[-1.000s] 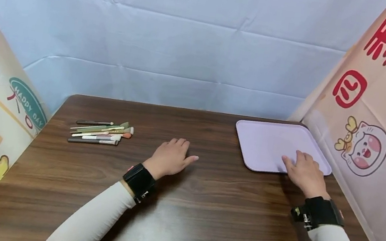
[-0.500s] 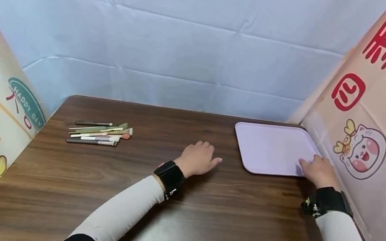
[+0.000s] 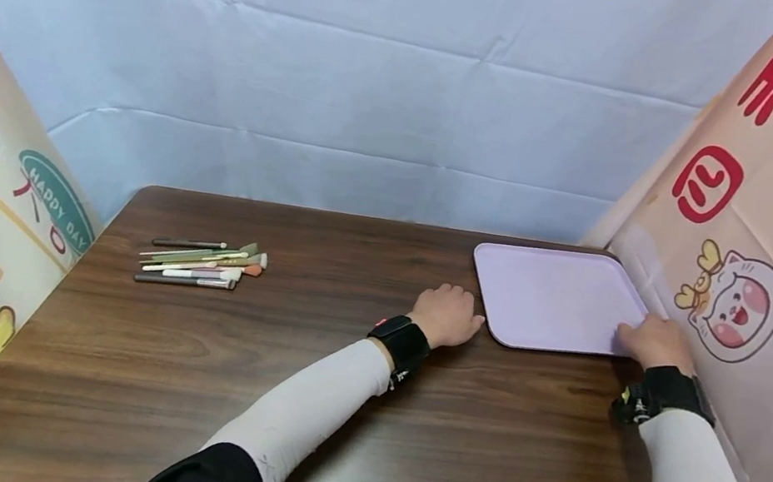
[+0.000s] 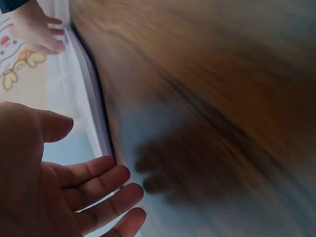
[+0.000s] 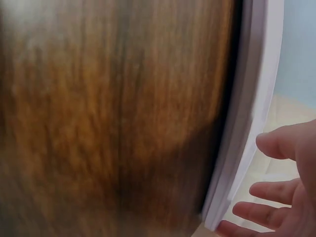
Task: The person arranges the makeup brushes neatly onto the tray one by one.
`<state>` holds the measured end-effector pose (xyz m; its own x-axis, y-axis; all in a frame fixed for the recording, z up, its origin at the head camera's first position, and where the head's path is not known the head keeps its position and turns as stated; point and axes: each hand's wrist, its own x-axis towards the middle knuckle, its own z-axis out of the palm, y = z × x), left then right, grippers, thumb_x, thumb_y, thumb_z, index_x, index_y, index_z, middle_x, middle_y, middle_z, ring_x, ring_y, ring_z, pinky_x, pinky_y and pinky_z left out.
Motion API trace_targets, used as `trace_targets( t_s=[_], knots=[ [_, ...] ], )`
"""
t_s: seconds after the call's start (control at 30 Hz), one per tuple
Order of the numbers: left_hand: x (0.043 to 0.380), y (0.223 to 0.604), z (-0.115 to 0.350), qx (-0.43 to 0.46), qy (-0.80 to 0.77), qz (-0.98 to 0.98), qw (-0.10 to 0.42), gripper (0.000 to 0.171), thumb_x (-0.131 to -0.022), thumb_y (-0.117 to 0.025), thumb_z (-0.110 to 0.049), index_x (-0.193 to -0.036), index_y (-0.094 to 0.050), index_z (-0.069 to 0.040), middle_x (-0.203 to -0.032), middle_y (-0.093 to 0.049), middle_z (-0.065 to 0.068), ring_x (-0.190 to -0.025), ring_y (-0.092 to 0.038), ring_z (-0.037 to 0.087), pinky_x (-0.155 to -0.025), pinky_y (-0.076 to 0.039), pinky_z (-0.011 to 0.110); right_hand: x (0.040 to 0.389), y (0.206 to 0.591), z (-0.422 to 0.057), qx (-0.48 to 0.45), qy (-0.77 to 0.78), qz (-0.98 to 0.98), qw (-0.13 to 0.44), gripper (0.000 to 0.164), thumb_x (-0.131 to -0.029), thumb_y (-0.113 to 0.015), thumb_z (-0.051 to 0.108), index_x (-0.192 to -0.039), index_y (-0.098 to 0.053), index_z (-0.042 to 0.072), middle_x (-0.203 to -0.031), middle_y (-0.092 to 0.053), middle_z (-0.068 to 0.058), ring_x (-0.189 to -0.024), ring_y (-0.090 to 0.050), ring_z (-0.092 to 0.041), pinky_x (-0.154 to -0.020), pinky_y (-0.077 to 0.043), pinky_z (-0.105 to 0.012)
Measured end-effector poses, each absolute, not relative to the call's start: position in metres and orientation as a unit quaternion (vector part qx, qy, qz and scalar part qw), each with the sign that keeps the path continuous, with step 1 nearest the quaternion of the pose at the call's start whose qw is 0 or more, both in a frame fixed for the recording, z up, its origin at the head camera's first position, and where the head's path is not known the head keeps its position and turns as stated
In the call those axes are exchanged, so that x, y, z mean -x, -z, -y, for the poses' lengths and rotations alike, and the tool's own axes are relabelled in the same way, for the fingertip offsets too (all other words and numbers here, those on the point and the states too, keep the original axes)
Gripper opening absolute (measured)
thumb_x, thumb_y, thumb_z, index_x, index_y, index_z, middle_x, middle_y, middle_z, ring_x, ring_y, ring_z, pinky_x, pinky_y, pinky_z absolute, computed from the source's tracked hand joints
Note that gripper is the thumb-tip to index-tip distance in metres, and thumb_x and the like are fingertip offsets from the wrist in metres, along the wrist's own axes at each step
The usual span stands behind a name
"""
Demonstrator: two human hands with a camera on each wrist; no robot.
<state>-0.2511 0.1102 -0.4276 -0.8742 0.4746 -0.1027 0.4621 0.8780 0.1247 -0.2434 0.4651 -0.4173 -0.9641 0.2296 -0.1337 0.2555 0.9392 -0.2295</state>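
Note:
A pale lilac rectangular tray (image 3: 555,297) lies flat at the back right of the table. My left hand (image 3: 446,315) is low over the wood beside the tray's near left corner, thumb toward it. In the left wrist view, its relaxed fingers (image 4: 101,190) are spread beside the tray's rim, holding nothing. At the opposite side, my right hand (image 3: 657,343) is by the near right corner. The right wrist view shows its thumb (image 5: 281,142) at the rim (image 5: 252,103), with the other fingers loosely extended and not curled round it.
Several makeup brushes (image 3: 201,262) lie in a loose bunch at the table's left. The brown wooden table (image 3: 319,281) meets a pale blue cloth (image 3: 351,84) behind it. A printed cloth (image 3: 733,304) rises close to my right hand.
My left hand has moved right across the table to the tray's left side. My right hand has shifted outward, from over the tray's front edge to its right corner. The tray stays in place.

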Motion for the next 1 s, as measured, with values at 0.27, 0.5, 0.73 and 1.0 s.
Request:
trace_targets(
  t_s=[0.27,0.5,0.73,1.0],
  knots=[
    [0.259,0.435,-0.132,-0.217,-0.069,-0.971,0.068,0.048,-0.107,-0.041,-0.047,-0.138,-0.061,-0.016,-0.135,-0.061,0.000,-0.126,-0.054,0.018,-0.100,-0.048,0.035,0.246,0.423,-0.469,-0.135,0.110,-0.984,0.031,0.051,-0.081,-0.063,0.018,-0.103,-0.056,-0.027,-0.097,-0.054,-0.045,-0.084,-0.052,-0.050,-0.072,-0.046,-0.057],
    [0.261,0.435,-0.142,-0.198,-0.070,-0.974,0.081,0.048,-0.107,-0.040,-0.048,-0.134,-0.066,-0.018,-0.138,-0.061,-0.001,-0.128,-0.054,0.017,-0.099,-0.049,0.034,0.247,0.428,-0.468,-0.150,0.086,-0.985,0.015,0.040,-0.078,-0.064,0.008,-0.099,-0.059,-0.026,-0.100,-0.057,-0.047,-0.087,-0.058,-0.055,-0.070,-0.050,-0.059],
    [0.266,0.443,-0.153,-0.186,-0.085,-0.975,0.088,0.046,-0.105,-0.044,-0.052,-0.123,-0.073,-0.021,-0.129,-0.068,-0.001,-0.117,-0.062,0.018,-0.089,-0.054,0.036,0.248,0.429,-0.465,-0.158,0.075,-0.985,0.009,0.034,-0.091,-0.039,-0.001,-0.104,-0.057,-0.026,-0.109,-0.056,-0.048,-0.092,-0.059,-0.057,-0.066,-0.053,-0.060],
    [0.272,0.448,-0.157,-0.184,-0.096,-0.974,0.088,0.032,-0.103,-0.054,-0.039,-0.097,-0.079,-0.020,-0.101,-0.075,-0.001,-0.082,-0.068,0.019,-0.063,-0.055,0.034,0.250,0.434,-0.474,-0.148,0.086,-0.985,-0.025,0.032,-0.093,-0.038,0.000,-0.103,-0.058,-0.023,-0.106,-0.057,-0.047,-0.085,-0.061,-0.058,-0.054,-0.050,-0.058]
  ],
)
